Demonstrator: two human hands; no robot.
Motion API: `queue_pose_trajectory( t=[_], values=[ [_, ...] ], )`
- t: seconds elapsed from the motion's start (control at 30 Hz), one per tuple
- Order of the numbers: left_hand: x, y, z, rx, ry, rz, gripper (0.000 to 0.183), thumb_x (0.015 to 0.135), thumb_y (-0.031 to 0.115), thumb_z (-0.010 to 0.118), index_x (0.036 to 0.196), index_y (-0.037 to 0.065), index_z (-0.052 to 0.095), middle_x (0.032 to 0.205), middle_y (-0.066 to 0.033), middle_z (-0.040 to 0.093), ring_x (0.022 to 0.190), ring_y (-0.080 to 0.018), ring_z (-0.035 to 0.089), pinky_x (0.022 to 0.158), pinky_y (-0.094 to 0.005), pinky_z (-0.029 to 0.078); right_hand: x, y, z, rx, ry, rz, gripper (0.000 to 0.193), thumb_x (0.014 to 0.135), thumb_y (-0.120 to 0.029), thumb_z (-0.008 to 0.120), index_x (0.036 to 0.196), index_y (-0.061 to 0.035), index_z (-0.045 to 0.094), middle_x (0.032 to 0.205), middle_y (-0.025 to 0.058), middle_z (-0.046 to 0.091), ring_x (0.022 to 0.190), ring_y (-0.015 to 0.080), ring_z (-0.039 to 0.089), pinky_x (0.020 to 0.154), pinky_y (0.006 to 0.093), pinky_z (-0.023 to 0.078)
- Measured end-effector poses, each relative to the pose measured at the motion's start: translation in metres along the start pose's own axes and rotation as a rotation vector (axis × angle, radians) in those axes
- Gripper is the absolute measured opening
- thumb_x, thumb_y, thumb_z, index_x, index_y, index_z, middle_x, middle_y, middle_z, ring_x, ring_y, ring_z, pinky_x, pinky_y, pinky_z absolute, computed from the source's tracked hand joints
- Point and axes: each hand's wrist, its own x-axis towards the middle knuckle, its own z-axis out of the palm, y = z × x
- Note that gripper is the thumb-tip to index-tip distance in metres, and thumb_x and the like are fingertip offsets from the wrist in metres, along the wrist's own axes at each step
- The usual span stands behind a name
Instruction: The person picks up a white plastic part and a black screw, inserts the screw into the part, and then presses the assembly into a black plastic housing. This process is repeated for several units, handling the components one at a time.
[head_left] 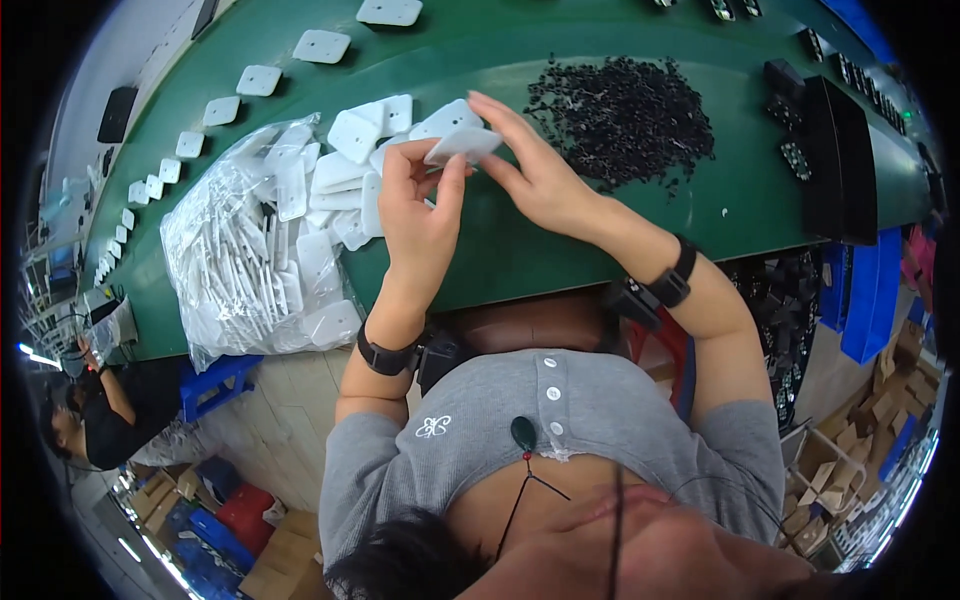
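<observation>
Over the near edge of the green table, a small white plastic plate with rounded corners is tilted up between my hands. My left hand pinches its lower left part between thumb and fingers. Around its right edge my right hand closes, thumb low and fingers at the far side; its fingertips are partly hidden. Just behind it shows another white plate with a small dark hole. More loose white plates lie heaped to the left of my hands.
Left of the heap lies a clear plastic bag full of white plates. A pile of small black parts spreads to the right. White plates line the table's far left side. A black box stands far right. Another person is at left.
</observation>
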Motion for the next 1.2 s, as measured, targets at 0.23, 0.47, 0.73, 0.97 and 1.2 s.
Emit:
queue_pose_trajectory(
  t=[0.23, 0.47, 0.73, 0.97, 1.2],
  values=[
    [0.015, 0.016, 0.011, -0.068, -0.017, -0.035, 0.019, 0.090, 0.000, 0.066, 0.104, -0.001, 0.053, 0.098, -0.0066, 0.060, 0.081, -0.0107, 0.059, 0.073, -0.0221, 0.049, 0.017, 0.015, -0.020, 0.245, 0.300, 0.234, 0.050, 0.100, -0.005, 0.048, 0.147, -0.0022, 0.031, 0.151, 0.0171, 0.036, 0.142, 0.0274, 0.032, 0.117, 0.0391, 0.028],
    [0.025, 0.031, 0.035, -0.293, -0.091, -0.038, 0.037, 0.092, -0.002, 0.059, 0.125, -0.001, 0.041, 0.102, -0.0110, 0.057, 0.076, -0.0132, 0.061, 0.062, -0.0228, 0.051, 0.009, 0.024, -0.082, 0.325, 0.449, 0.210, 0.046, 0.102, -0.017, 0.049, 0.142, 0.0021, 0.038, 0.146, 0.0148, 0.044, 0.138, 0.0241, 0.039, 0.116, 0.0368, 0.030],
    [0.030, 0.011, 0.033, -0.451, 0.001, -0.060, 0.040, 0.095, -0.001, 0.055, 0.131, 0.000, 0.038, 0.107, -0.0176, 0.058, 0.076, -0.0167, 0.063, 0.064, -0.0275, 0.053, -0.051, -0.017, -0.046, 0.220, 0.033, 0.137, 0.044, 0.103, -0.010, 0.043, 0.144, 0.0026, 0.034, 0.147, 0.0155, 0.043, 0.139, 0.0271, 0.038, 0.116, 0.0411, 0.029],
    [0.024, 0.013, 0.031, -0.414, 0.006, -0.009, 0.040, 0.096, 0.000, 0.055, 0.131, 0.000, 0.037, 0.107, -0.0178, 0.057, 0.076, -0.0167, 0.062, 0.063, -0.0273, 0.053, -0.024, 0.003, -0.092, 0.135, 0.218, 0.134, 0.039, 0.103, -0.006, 0.041, 0.141, 0.0032, 0.039, 0.146, 0.0149, 0.045, 0.138, 0.0254, 0.040, 0.116, 0.0383, 0.029],
    [0.027, 0.010, 0.029, -0.416, 0.049, 0.026, 0.040, 0.095, -0.001, 0.055, 0.131, 0.000, 0.037, 0.102, -0.0168, 0.058, 0.075, -0.0169, 0.062, 0.062, -0.0270, 0.052, 0.023, -0.009, -0.078, -0.856, 0.002, -0.399, 0.030, 0.094, -0.003, 0.060, 0.124, -0.0047, 0.057, 0.124, 0.0132, 0.060, 0.118, 0.0240, 0.058, 0.100, 0.0328, 0.045]
  ],
)
